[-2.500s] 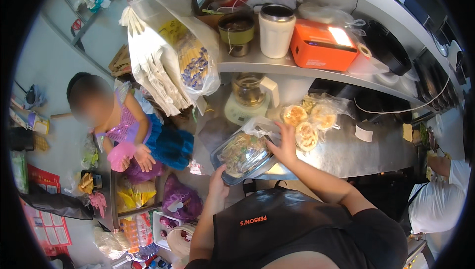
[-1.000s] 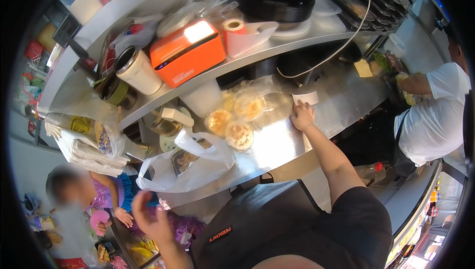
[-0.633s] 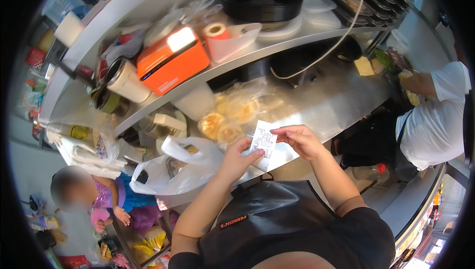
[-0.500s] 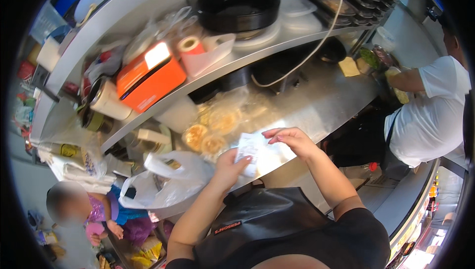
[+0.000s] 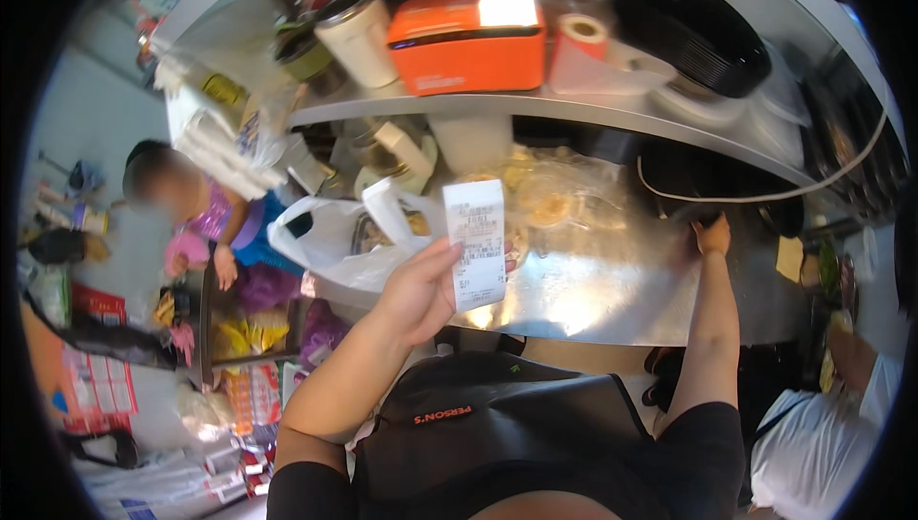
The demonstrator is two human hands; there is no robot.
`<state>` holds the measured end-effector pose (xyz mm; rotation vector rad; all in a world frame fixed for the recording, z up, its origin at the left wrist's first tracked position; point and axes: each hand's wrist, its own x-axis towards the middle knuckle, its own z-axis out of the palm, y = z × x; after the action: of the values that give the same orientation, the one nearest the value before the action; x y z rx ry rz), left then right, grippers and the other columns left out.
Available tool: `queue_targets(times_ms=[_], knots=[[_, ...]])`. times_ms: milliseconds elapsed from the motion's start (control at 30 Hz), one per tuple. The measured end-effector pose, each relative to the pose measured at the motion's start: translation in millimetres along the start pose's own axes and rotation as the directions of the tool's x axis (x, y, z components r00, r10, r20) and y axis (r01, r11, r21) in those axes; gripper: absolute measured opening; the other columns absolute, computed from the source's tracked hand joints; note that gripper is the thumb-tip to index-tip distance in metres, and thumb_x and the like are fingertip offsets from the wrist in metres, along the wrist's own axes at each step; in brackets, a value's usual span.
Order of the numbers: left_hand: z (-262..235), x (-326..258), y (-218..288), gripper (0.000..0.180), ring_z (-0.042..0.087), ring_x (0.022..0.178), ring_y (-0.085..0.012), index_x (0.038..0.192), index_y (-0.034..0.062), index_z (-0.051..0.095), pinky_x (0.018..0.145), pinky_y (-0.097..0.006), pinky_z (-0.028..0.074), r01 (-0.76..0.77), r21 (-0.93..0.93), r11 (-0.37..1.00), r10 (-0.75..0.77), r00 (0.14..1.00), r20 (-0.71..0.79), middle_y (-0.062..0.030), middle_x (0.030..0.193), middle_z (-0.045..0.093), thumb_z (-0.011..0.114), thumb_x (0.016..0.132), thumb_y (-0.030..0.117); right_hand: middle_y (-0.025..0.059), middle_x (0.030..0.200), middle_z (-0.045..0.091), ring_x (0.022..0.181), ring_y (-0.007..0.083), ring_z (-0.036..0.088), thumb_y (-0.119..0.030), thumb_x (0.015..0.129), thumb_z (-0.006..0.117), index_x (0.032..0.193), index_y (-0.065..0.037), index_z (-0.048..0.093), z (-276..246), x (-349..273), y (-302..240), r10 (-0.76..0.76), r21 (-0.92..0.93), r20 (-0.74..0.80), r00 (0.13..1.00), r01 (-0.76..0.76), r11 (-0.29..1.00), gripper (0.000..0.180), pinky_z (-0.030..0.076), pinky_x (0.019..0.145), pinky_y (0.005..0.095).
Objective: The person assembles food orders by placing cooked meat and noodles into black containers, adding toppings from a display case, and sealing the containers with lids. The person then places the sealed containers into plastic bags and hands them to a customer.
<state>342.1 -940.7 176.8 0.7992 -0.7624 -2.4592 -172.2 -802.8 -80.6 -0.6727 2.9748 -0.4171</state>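
A white printed receipt [image 5: 475,262] stands up from my left hand [image 5: 421,290], pinched between thumb and fingers above the counter's front edge. Just behind that hand sits a white plastic bag [image 5: 330,243], its handles up and a container partly showing inside. Round flatbreads in clear plastic [image 5: 559,199] lie beyond the receipt. My right arm stretches to the back right, where my right hand [image 5: 712,235] touches or reaches a black container [image 5: 684,180] beneath the shelf. Its fingertips are lost against the dark surface, so their grip is unclear.
Above the metal counter [image 5: 612,300] runs a shelf holding an orange box [image 5: 467,42], a white canister [image 5: 359,37], a label roll [image 5: 580,40] and a big black bowl [image 5: 693,27]. A white cable [image 5: 813,197] hangs at right. A child [image 5: 215,214] and a co-worker [image 5: 813,453] are nearby.
My view has turned to the right. My right hand has left the receipt's side and reached far right under the shelf. The receipt, still in my left hand, now faces me more fully.
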Motion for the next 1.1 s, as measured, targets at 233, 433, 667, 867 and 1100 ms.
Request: queue_targets(times_ms=[233, 433, 667, 867, 1100], knots=[[-4, -18, 4, 0.046, 0.046, 0.121, -0.0383, 0.137, -0.0015, 0.028, 0.102, -0.044, 0.037, -0.067, -0.027, 0.997, 0.067, 0.997, -0.029, -0.0251, 0.133, 0.042, 0.034, 0.097, 0.019, 0.0235, 0.115, 0.056, 0.107, 0.0369, 0.056, -0.028, 0.055, 0.081, 0.125, 0.001, 0.040, -53, -67, 19, 0.165, -0.150, 0.269, 0.949, -0.128, 0.980, 0.086, 0.047, 0.089, 0.0403], [-2, -12, 4, 0.046, 0.046, 0.120, -0.0385, 0.137, -0.0012, 0.028, 0.102, -0.045, 0.037, -0.024, -0.055, 0.998, 0.026, 0.999, 0.042, -0.0250, 0.133, 0.042, 0.035, 0.097, 0.020, 0.0211, 0.111, 0.058, 0.098, 0.0366, 0.059, -0.028, 0.063, 0.070, 0.115, 0.003, 0.049, -57, -107, 49, 0.185, 0.090, 0.431, 0.883, -0.246, 0.965, 0.064, 0.050, 0.084, 0.0465], [-30, -26, 8, 0.045, 0.048, 0.119, -0.0373, 0.135, -0.0023, 0.031, 0.102, -0.046, 0.038, -0.044, -0.121, 0.992, 0.055, 0.995, 0.085, -0.0242, 0.131, 0.045, 0.034, 0.097, 0.020, 0.0141, 0.104, 0.060, 0.094, 0.0282, 0.059, -0.002, 0.059, 0.053, 0.109, -0.004, 0.053, -74, -221, 51, -0.293, 0.598, 0.763, 0.576, -0.801, -0.017, 0.050, 0.049, 0.084, 0.0461], [-103, -50, -7, 0.034, 0.053, 0.114, -0.0263, 0.125, -0.0038, 0.045, 0.099, -0.039, 0.040, -0.047, 0.125, 0.991, 0.041, 0.998, 0.048, -0.0180, 0.120, 0.056, 0.038, 0.096, 0.014, 0.0120, 0.099, 0.058, 0.094, 0.0238, 0.057, -0.007, 0.066, 0.065, 0.116, -0.002, 0.046, -142, -271, -85, -0.437, 0.924, 0.382, 0.814, -0.325, 0.201, 0.054, 0.045, 0.085, 0.0364], [-224, -71, -58, 0.026, 0.055, 0.089, -0.0119, 0.110, -0.0032, 0.057, 0.081, -0.027, 0.043, -0.267, 0.488, 0.831, 0.437, 0.856, -0.276, -0.0076, 0.099, 0.062, 0.043, 0.096, 0.014, 0.0109, 0.093, 0.056, 0.088, 0.0250, 0.055, -0.010, 0.063, 0.073, 0.111, -0.002, 0.050, -245, -308, -306, -0.922, 0.523, 0.069, 0.380, 0.773, 0.358, 0.054, 0.043, 0.080, 0.0314]])
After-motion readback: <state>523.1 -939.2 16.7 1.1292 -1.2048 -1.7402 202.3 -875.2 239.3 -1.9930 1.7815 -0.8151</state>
